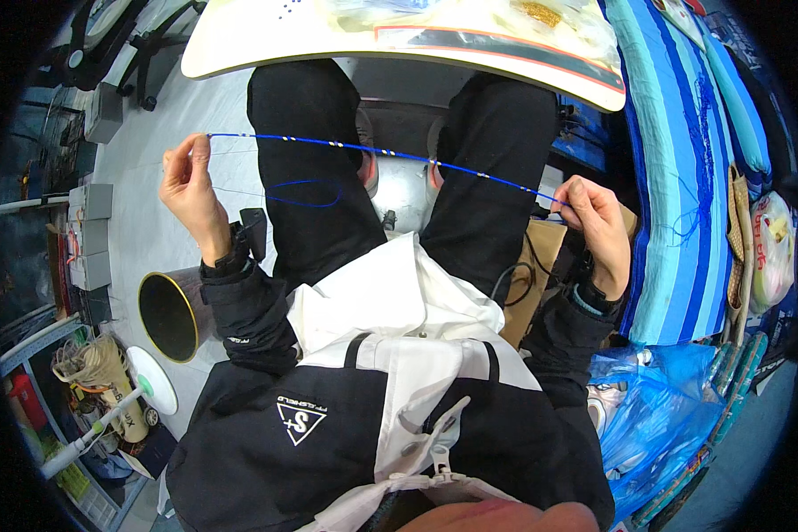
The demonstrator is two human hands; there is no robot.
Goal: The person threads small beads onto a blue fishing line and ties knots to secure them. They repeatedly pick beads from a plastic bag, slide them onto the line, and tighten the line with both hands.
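Observation:
A blue beaded strand [397, 155] with small groups of pale and gold-coloured beads stretches nearly taut across my lap. My left hand [189, 184] pinches its left end between thumb and fingers. At the other end, my right hand [598, 218] pinches the strand, which slopes down slightly toward that side. From near my left hand a thin thread runs down to a loose blue loop [339, 191] over my left thigh. Both hands are raised, well apart, beyond the white and black jacket I wear.
Ahead of my knees stands a white table [266, 53] with plastic bags and some golden beads [538, 13]. To the right lie blue striped fabric [661, 266] with blue cords on it and a blue plastic bag [656, 426]. A round bin [168, 317] stands at left.

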